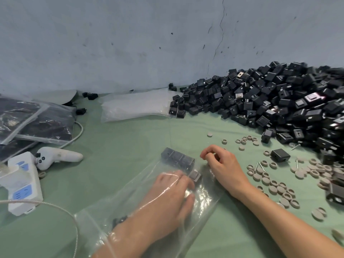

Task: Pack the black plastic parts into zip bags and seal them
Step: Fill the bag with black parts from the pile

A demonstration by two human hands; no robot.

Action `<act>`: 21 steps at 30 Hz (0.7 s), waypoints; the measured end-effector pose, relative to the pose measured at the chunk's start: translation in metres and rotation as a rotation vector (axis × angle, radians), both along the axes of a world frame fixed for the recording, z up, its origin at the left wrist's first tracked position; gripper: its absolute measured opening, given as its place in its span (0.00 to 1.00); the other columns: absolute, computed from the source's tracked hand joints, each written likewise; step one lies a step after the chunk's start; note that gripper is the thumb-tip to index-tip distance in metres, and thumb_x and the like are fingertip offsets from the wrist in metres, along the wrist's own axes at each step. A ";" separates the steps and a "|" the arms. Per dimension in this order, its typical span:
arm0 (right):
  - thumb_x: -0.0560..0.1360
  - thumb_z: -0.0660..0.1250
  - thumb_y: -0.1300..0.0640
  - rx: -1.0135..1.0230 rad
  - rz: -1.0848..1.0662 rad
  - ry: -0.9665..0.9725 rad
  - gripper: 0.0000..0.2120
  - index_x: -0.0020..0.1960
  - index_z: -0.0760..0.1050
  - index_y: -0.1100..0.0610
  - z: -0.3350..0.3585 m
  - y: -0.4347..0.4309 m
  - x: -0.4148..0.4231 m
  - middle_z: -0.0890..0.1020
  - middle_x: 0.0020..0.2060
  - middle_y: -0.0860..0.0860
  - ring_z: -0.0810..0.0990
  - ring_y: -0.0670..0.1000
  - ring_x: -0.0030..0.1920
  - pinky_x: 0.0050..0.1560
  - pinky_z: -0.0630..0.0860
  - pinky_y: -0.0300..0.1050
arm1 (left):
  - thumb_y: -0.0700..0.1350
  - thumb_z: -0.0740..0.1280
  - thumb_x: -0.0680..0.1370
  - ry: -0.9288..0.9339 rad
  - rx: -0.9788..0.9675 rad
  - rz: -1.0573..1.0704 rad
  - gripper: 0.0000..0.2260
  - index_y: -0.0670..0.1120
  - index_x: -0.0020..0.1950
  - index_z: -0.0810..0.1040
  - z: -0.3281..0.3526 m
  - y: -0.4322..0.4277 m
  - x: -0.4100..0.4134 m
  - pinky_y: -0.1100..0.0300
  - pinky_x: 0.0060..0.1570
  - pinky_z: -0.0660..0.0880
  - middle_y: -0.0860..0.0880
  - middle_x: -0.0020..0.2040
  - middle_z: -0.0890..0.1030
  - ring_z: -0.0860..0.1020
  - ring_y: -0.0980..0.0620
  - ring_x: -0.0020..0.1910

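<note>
Left hand (167, 198) inside bag (206, 198), fingers flat, touching a part (195, 175); row of parts (177, 158) beyond it. Right hand (221, 164) curled at bag edge; grasp cannot be told.

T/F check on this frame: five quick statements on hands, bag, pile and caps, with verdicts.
1. The left hand is inside the clear zip bag. True.
2. The big pile of black parts lies on the left of the table. False: it is heaped on the right, against the wall.
3. A row of black parts already sits at the bag's far end. True.
4. The right hand is inside the bag too. False: it is outside, fingers curled, at the bag's right side.
5. The grey caps are stored in a box. False: they lie loose on the green cloth.
</note>
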State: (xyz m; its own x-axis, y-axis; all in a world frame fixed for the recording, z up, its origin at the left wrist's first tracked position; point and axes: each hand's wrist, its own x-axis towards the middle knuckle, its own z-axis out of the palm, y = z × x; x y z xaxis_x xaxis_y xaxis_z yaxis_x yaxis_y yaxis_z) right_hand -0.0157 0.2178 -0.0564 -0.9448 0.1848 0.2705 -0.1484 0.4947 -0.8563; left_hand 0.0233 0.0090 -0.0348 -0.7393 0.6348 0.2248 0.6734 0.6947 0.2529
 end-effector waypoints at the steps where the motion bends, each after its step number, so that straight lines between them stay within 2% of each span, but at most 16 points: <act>1: 0.78 0.62 0.58 -0.021 -0.017 -0.004 0.11 0.42 0.79 0.47 0.000 0.001 -0.001 0.82 0.36 0.47 0.75 0.49 0.32 0.34 0.72 0.42 | 0.56 0.53 0.83 0.000 -0.017 -0.007 0.11 0.57 0.62 0.70 0.000 0.000 -0.001 0.66 0.60 0.57 0.59 0.58 0.69 0.64 0.57 0.58; 2: 0.78 0.62 0.58 -0.033 -0.025 -0.007 0.11 0.42 0.79 0.46 0.000 0.001 -0.001 0.82 0.37 0.49 0.75 0.50 0.31 0.34 0.72 0.44 | 0.56 0.52 0.84 -0.007 -0.030 -0.011 0.13 0.57 0.64 0.69 0.000 0.001 -0.002 0.66 0.62 0.56 0.58 0.60 0.68 0.63 0.57 0.60; 4: 0.78 0.62 0.57 -0.038 -0.023 -0.013 0.12 0.42 0.79 0.45 0.001 0.001 0.000 0.82 0.36 0.51 0.71 0.46 0.28 0.31 0.70 0.41 | 0.55 0.50 0.84 -0.041 -0.047 -0.019 0.15 0.57 0.69 0.67 -0.002 0.003 -0.003 0.64 0.67 0.55 0.59 0.65 0.65 0.60 0.58 0.64; 8: 0.78 0.62 0.57 -0.029 -0.011 -0.030 0.12 0.40 0.80 0.47 0.003 0.000 0.001 0.82 0.35 0.49 0.72 0.43 0.29 0.33 0.70 0.39 | 0.54 0.51 0.85 -0.083 -0.112 -0.027 0.18 0.54 0.75 0.64 -0.003 0.010 -0.006 0.57 0.70 0.56 0.56 0.69 0.63 0.60 0.54 0.69; 11: 0.78 0.62 0.57 0.007 -0.006 -0.026 0.16 0.32 0.75 0.52 0.004 -0.001 0.002 0.79 0.34 0.46 0.74 0.44 0.34 0.37 0.69 0.39 | 0.55 0.51 0.84 -0.083 -0.146 -0.008 0.20 0.55 0.76 0.61 -0.008 0.015 -0.011 0.53 0.69 0.59 0.54 0.68 0.64 0.62 0.51 0.66; 14: 0.78 0.62 0.55 0.039 0.006 -0.050 0.22 0.26 0.73 0.55 0.002 -0.002 0.001 0.79 0.37 0.48 0.78 0.45 0.41 0.45 0.71 0.40 | 0.58 0.49 0.82 -0.020 -0.169 0.007 0.18 0.56 0.70 0.64 -0.015 0.022 -0.018 0.51 0.63 0.66 0.52 0.59 0.65 0.65 0.50 0.57; 17: 0.79 0.62 0.54 0.129 0.007 -0.058 0.23 0.25 0.75 0.54 0.000 -0.002 -0.001 0.80 0.37 0.46 0.78 0.42 0.43 0.47 0.69 0.33 | 0.60 0.47 0.80 -0.012 -0.127 0.009 0.19 0.58 0.68 0.65 -0.023 0.025 -0.021 0.51 0.58 0.66 0.53 0.54 0.65 0.64 0.51 0.53; 19: 0.79 0.62 0.54 0.152 0.006 -0.061 0.23 0.26 0.76 0.53 -0.001 -0.002 -0.001 0.80 0.38 0.46 0.77 0.41 0.43 0.47 0.68 0.31 | 0.60 0.50 0.80 -0.043 -0.061 -0.021 0.19 0.61 0.70 0.63 -0.024 0.018 -0.020 0.53 0.56 0.66 0.54 0.55 0.66 0.64 0.51 0.52; 21: 0.79 0.61 0.53 0.157 0.006 -0.058 0.23 0.26 0.77 0.52 -0.003 -0.001 -0.002 0.80 0.38 0.46 0.77 0.41 0.44 0.47 0.68 0.31 | 0.58 0.53 0.81 -0.067 -0.013 -0.050 0.17 0.60 0.70 0.65 -0.017 0.001 -0.016 0.55 0.58 0.69 0.55 0.58 0.69 0.69 0.51 0.54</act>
